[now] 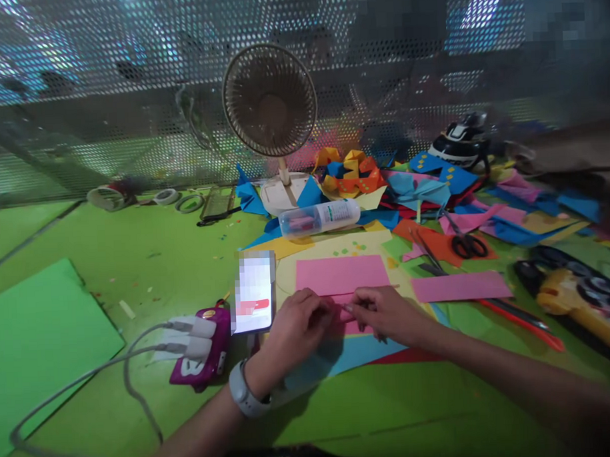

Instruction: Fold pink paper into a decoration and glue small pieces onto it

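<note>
My left hand (296,325) and my right hand (385,312) meet over a small pink paper piece (349,320) on the green table (151,260). Both hands have their fingers pinched together on this pink paper. A larger pink paper sheet (341,274) lies just beyond my fingers. A light blue paper sheet (339,354) lies under my hands. A white watch (243,390) is on my left wrist.
A phone (254,290) stands left of my hands, beside a purple power bank (204,345) with white cables. A small fan (271,116), a clear tube (319,218), scissors (463,239), another pink strip (460,286), tape rolls (176,199) and coloured paper scraps (413,188) lie behind. A green sheet (38,338) sits at left.
</note>
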`<move>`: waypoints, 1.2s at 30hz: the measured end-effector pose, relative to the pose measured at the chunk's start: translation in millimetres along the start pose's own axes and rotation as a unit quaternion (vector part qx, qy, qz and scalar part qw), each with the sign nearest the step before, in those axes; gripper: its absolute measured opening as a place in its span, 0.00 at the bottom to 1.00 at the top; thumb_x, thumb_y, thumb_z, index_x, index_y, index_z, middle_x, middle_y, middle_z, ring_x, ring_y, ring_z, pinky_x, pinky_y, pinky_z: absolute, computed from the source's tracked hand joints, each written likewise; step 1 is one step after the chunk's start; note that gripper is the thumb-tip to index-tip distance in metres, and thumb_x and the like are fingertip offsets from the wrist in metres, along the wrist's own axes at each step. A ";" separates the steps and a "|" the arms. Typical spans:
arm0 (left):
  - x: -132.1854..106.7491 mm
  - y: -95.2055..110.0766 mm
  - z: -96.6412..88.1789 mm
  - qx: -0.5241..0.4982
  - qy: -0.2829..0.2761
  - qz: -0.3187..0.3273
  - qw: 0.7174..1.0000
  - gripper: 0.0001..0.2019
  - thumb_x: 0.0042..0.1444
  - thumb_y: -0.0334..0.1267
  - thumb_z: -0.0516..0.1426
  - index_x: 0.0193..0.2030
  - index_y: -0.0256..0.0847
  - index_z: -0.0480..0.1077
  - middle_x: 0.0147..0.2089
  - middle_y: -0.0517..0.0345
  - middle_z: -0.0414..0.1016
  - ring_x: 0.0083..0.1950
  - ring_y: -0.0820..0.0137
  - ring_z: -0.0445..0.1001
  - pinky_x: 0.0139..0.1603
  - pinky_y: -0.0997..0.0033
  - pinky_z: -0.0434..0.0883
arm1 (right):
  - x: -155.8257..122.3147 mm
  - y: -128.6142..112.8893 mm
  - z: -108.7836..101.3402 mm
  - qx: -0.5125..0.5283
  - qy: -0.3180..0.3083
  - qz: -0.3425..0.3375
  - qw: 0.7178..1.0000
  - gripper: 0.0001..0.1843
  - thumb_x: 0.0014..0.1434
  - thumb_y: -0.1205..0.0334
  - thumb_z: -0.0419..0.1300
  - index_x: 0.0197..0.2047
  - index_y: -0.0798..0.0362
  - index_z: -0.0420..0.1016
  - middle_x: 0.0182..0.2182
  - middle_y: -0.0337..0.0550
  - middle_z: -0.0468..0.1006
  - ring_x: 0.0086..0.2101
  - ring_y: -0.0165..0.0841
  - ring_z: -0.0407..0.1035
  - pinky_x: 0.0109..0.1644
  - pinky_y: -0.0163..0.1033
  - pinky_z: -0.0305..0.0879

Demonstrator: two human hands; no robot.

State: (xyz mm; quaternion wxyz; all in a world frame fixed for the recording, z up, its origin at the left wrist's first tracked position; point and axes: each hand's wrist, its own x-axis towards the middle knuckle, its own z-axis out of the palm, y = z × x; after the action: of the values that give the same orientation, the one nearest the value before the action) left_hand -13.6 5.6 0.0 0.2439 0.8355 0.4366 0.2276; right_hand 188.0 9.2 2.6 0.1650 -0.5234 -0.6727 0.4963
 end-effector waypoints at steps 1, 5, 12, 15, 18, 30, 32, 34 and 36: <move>-0.4 2.1 -1.9 0.003 -0.002 0.002 1.000 0.07 0.57 0.38 0.52 0.38 0.40 0.68 0.36 0.54 0.70 0.39 0.67 0.68 0.39 0.64 0.67 | -0.4 0.2 0.8 0.008 -0.001 0.004 1.000 0.15 0.60 0.52 0.49 0.31 0.53 0.67 0.22 0.38 0.74 0.15 0.23 0.63 0.17 0.28 0.58; -0.1 5.3 2.4 0.038 -0.003 0.005 0.999 0.10 0.54 0.38 0.55 0.43 0.41 0.68 0.37 0.54 0.70 0.40 0.66 0.67 0.40 0.62 0.66 | 0.2 -0.1 2.6 0.048 0.004 0.012 0.999 0.14 0.59 0.53 0.50 0.31 0.54 0.66 0.23 0.39 0.74 0.15 0.23 0.64 0.17 0.29 0.61; 0.9 0.1 11.5 0.034 -0.001 0.002 0.999 0.07 0.54 0.29 0.50 0.35 0.40 0.68 0.35 0.56 0.71 0.38 0.68 0.68 0.39 0.65 0.67 | 0.0 -1.3 1.0 0.049 0.003 -0.002 0.999 0.12 0.59 0.55 0.50 0.30 0.54 0.66 0.25 0.39 0.74 0.17 0.23 0.64 0.19 0.29 0.62; 0.8 1.8 9.6 0.022 -0.003 -0.003 1.000 0.08 0.55 0.29 0.50 0.37 0.40 0.68 0.36 0.56 0.72 0.39 0.68 0.69 0.40 0.64 0.68 | 0.5 0.0 1.7 0.035 0.013 -0.007 0.999 0.11 0.59 0.57 0.50 0.30 0.53 0.65 0.23 0.38 0.73 0.16 0.23 0.64 0.18 0.28 0.60; 0.7 2.1 10.2 0.019 -0.007 -0.021 1.000 0.08 0.54 0.29 0.50 0.37 0.40 0.69 0.36 0.56 0.73 0.38 0.68 0.69 0.39 0.64 0.68 | -0.1 1.3 2.2 0.003 0.028 -0.020 0.999 0.10 0.59 0.57 0.50 0.31 0.53 0.65 0.22 0.36 0.72 0.16 0.23 0.64 0.18 0.28 0.58; 0.7 -0.9 13.5 0.034 -0.019 0.019 0.999 0.18 0.51 0.25 0.48 0.46 0.42 0.68 0.40 0.52 0.72 0.39 0.67 0.70 0.38 0.65 0.70 | -3.6 11.6 -18.5 -0.257 0.112 -0.156 0.947 0.10 0.60 0.58 0.53 0.35 0.50 0.74 0.34 0.41 0.74 0.33 0.31 0.67 0.36 0.35 0.60; 0.2 1.0 13.0 0.074 -0.023 0.044 0.996 0.16 0.54 0.27 0.48 0.46 0.41 0.70 0.40 0.51 0.71 0.39 0.67 0.69 0.37 0.65 0.70 | -3.5 13.9 -19.2 -0.287 0.096 -0.175 0.937 0.11 0.60 0.58 0.52 0.37 0.50 0.75 0.35 0.43 0.73 0.35 0.32 0.67 0.37 0.36 0.60; -0.2 3.9 11.5 0.124 -0.026 0.074 0.989 0.14 0.56 0.29 0.48 0.43 0.40 0.71 0.40 0.50 0.71 0.39 0.66 0.69 0.37 0.64 0.69 | -4.0 14.8 -19.8 -0.297 0.089 -0.189 0.932 0.11 0.60 0.59 0.52 0.39 0.50 0.75 0.36 0.44 0.72 0.37 0.32 0.66 0.39 0.37 0.61; -0.4 6.1 9.9 0.167 -0.041 0.100 0.980 0.12 0.56 0.31 0.49 0.43 0.40 0.71 0.42 0.50 0.71 0.41 0.64 0.68 0.39 0.61 0.69 | -4.5 14.9 -20.7 -0.296 0.087 -0.195 0.931 0.11 0.60 0.59 0.53 0.40 0.50 0.75 0.37 0.44 0.71 0.38 0.33 0.66 0.40 0.37 0.61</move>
State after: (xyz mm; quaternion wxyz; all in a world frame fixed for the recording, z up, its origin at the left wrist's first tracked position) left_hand -4.1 0.2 -4.1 0.0950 0.9127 0.3718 0.1402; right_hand 213.2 15.0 0.7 0.1537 -0.4476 -0.8613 0.1850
